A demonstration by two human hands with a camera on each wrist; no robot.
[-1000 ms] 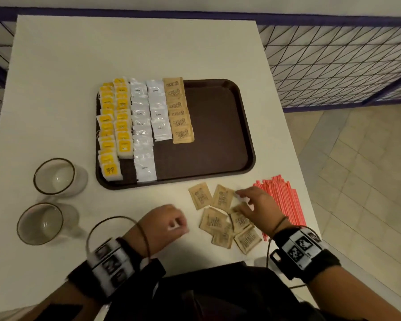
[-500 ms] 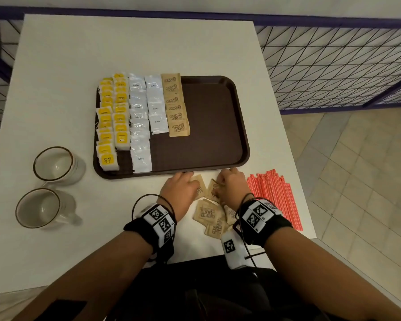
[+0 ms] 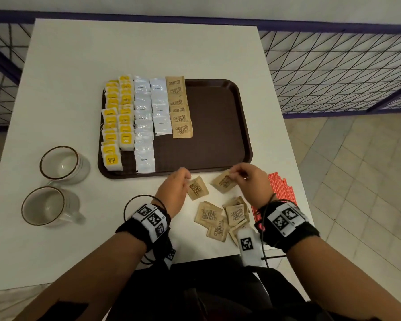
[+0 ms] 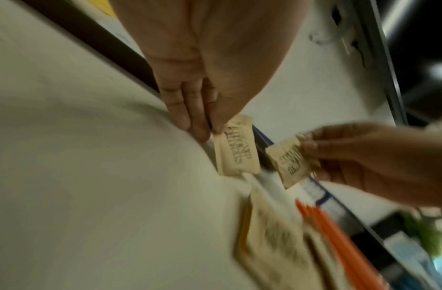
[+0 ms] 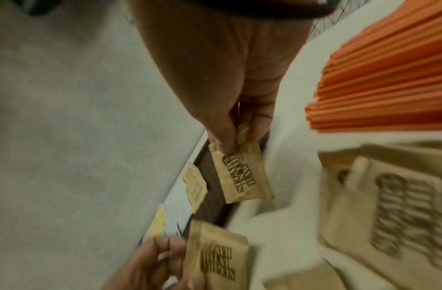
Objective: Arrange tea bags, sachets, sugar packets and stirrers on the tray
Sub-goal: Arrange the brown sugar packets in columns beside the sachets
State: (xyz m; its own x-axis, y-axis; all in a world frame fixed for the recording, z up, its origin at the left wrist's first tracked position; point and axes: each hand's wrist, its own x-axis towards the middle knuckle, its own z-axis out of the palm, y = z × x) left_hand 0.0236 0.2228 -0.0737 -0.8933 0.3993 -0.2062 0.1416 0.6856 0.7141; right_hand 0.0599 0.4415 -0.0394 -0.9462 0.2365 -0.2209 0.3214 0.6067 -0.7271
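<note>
A dark brown tray (image 3: pixel 218 126) holds rows of yellow tea bags (image 3: pixel 117 117), white coffee sachets (image 3: pixel 144 126) and brown sugar packets (image 3: pixel 180 107). Just in front of its near rim, my left hand (image 3: pixel 174 188) pinches one brown sugar packet (image 3: pixel 197 188) (image 4: pixel 237 151) by its edge. My right hand (image 3: pixel 250 181) pinches another sugar packet (image 3: pixel 225 181) (image 5: pixel 242 174) lifted off the table. Several loose sugar packets (image 3: pixel 220 216) lie in a pile on the table between my wrists. Red stirrers (image 3: pixel 279 193) (image 5: pixel 378 78) lie right of my right hand.
Two empty glass mugs (image 3: pixel 63 164) (image 3: pixel 46 206) stand on the white table (image 3: pixel 148 54) left of the tray. The table's right edge runs close beside the stirrers, with tiled floor beyond. A purple mesh railing (image 3: pixel 333 72) lies behind and to the right.
Both hands came together at the loose pile by the tray's near rim, and each took hold of a sugar packet. The right hand's packet is now raised off the table.
</note>
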